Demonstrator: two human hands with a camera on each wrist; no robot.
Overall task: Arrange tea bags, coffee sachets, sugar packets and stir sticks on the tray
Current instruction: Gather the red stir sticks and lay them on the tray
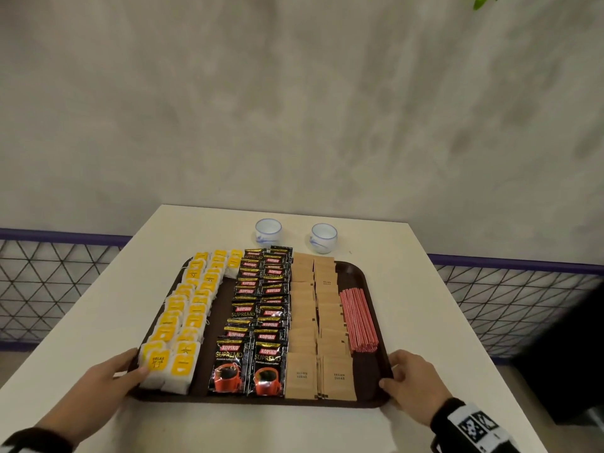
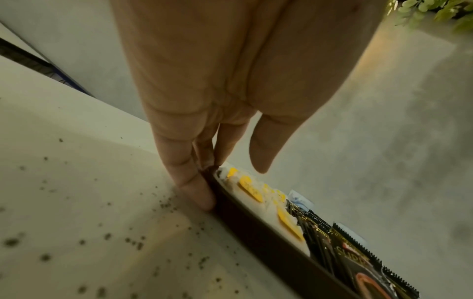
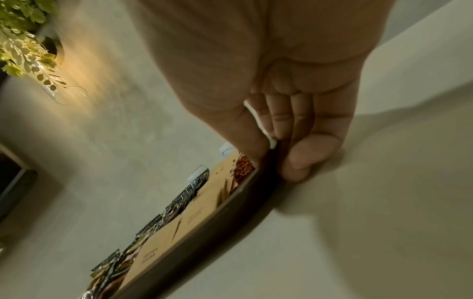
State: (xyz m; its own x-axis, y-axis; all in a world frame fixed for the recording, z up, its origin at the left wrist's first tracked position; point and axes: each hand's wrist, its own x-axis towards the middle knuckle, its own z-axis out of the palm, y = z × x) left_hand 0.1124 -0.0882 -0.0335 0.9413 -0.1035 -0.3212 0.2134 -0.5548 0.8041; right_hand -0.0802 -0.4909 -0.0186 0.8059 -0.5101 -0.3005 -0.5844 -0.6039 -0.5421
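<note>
A dark brown tray lies on the white table. On it run columns of yellow-tagged tea bags, black coffee sachets and brown sugar packets, then a bundle of red stir sticks. My left hand is at the near left corner. Its straight fingers touch the tray's outer wall, and the thumb hovers over the tea bags. My right hand pinches the near right corner, thumb on the tray rim, fingers outside.
Two small white cups stand behind the tray near the table's far edge. A mesh railing runs along both sides. Dark specks lie on the table left of the tray.
</note>
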